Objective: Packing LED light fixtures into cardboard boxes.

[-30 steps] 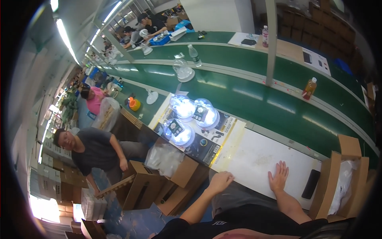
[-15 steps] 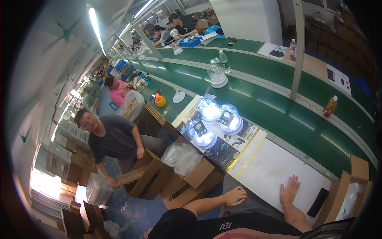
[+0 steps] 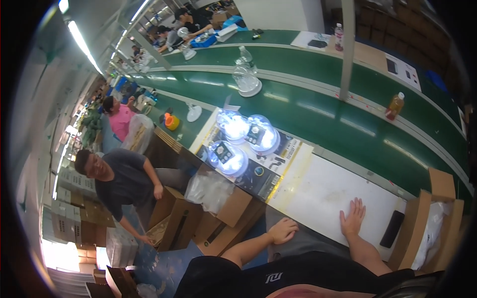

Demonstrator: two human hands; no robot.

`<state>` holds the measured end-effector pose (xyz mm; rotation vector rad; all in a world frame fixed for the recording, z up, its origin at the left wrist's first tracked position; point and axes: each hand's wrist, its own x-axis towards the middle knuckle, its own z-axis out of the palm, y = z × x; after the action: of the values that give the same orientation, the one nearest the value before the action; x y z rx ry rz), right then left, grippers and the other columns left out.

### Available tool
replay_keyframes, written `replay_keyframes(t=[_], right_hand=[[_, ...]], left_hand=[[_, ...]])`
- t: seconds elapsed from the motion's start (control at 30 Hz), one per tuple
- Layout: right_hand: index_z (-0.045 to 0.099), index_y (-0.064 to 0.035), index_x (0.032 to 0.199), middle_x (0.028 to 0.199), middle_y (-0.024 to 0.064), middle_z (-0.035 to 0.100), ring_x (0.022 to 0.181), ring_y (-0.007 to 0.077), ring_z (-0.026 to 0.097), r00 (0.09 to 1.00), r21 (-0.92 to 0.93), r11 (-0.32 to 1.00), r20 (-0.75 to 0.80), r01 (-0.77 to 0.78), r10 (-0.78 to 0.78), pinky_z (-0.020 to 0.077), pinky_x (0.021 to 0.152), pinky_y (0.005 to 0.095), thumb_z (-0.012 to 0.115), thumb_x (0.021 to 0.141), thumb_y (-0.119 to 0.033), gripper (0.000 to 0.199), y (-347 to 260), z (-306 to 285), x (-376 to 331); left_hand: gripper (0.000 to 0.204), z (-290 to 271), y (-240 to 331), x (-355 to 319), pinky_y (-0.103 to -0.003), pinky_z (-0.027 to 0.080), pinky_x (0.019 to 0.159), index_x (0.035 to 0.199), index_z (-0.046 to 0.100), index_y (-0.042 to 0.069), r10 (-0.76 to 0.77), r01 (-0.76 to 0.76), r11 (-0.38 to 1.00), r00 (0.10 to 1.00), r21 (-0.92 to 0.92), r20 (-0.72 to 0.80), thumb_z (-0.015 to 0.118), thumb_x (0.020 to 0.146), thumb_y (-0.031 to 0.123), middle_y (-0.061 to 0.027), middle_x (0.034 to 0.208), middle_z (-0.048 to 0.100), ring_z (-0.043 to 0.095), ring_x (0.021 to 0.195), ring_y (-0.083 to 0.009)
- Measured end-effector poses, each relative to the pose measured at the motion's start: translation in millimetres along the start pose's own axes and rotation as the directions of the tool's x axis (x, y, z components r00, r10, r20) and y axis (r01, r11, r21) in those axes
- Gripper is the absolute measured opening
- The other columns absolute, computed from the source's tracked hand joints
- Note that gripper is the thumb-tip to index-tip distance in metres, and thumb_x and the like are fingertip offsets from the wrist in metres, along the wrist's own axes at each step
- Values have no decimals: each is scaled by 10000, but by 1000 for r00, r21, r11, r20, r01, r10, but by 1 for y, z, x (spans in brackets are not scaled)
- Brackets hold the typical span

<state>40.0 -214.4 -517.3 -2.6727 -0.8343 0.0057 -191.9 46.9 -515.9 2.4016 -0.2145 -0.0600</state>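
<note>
Under the spread, empty right hand [image 3: 353, 217] lies the board [image 3: 323, 179]; by its near edge, the left hand [image 3: 283, 231] curls half-open. Leftward beyond both, three lit lamps [image 3: 228, 160] stay put; farther, the clear lamp [image 3: 247, 80] has slid right along the belt [image 3: 310, 111].

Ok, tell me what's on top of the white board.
The white board bears the right hand, spread palm-down, what looks like a black phone near its right end, and faint brownish smudges. Whatever lies under hand and phone is covered.
</note>
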Motion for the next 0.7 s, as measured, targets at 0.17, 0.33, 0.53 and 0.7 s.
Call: replay_keyframes(t=[0.17, 0.33, 0.53, 0.7], right_hand=[[426, -45, 1390, 1546, 140, 353, 1489, 332, 237, 1000, -13, 1000, -11, 12, -12, 134, 1225, 535, 659, 883, -349, 636, 1, 0, 1], [423, -19, 1392, 1542, 153, 352, 1484, 336, 236, 1000, -10, 1000, -12, 14, -14, 130, 1228, 532, 650, 885, -336, 640, 1, -3, -1], [416, -59, 1402, 1559, 131, 335, 1496, 315, 221, 1000, -23, 1000, 4, 3, -3, 123, 1230, 526, 659, 890, -353, 638, 2, 1, -1], [412, -60, 1408, 1559, 128, 336, 1498, 313, 220, 1000, -37, 999, 4, 6, -6, 121, 1230, 524, 659, 891, -354, 644, 3, 0, -1]], left_hand=[[171, -3, 1, 3, -423, 399, 985, 1025, 624, 84, 14, -15, 1000, 999, -17, -29, 558, 872, 123, -88, 1060, 615, 581, 1061, -273], [200, 0, 1, 2, -413, 384, 999, 1053, 632, 80, -10, 10, 1000, 1000, -16, -6, 541, 879, 116, -80, 1098, 621, 572, 1083, -259], [198, 1, 2, 1, -411, 389, 995, 1047, 636, 80, -22, 21, 1000, 1000, -19, -21, 540, 877, 111, -77, 1080, 625, 578, 1071, -254], [197, 0, 3, 4, -408, 391, 992, 1039, 642, 73, -32, 31, 999, 999, -39, -30, 540, 876, 113, -79, 1067, 624, 578, 1068, -252]])
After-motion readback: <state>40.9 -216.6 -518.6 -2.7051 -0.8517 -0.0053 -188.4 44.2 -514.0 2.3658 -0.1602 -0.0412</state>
